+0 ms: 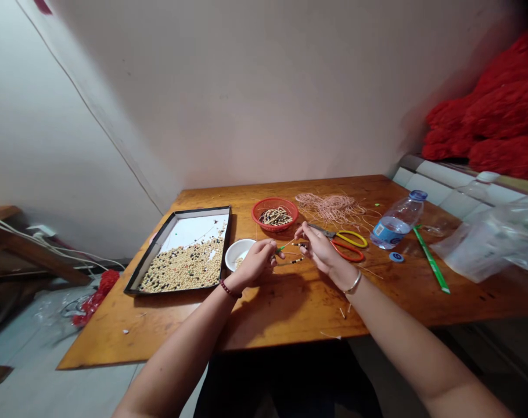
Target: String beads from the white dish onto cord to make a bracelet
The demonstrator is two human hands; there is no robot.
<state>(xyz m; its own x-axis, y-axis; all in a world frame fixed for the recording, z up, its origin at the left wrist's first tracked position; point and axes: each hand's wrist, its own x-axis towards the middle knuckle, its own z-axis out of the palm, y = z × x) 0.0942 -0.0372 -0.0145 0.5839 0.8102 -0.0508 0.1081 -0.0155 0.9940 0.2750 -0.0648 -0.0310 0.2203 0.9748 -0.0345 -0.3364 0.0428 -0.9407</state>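
Observation:
My left hand (257, 260) is closed in a pinch above the table, just right of a small white bowl (229, 255). A small green piece shows at its fingertips. A thin pale cord (290, 242) runs from there to my right hand (319, 249), whose fingers are also closed on it. Below, a loop of beaded string (295, 261) with black and pale beads hangs between the hands. The exact grip of each finger is too small to make out. Behind the hands stands a red basket (264, 203) holding beaded strands (276, 217).
On the left lies a black-rimmed tray (227, 232) of beads (183, 270). Scissors (353, 238) with yellow and orange handles lie beside my right hand. Pink cord (331, 208), a water bottle (397, 220), its blue cap (396, 257), a green strip (431, 259) and plastic bags (485, 232) are further right.

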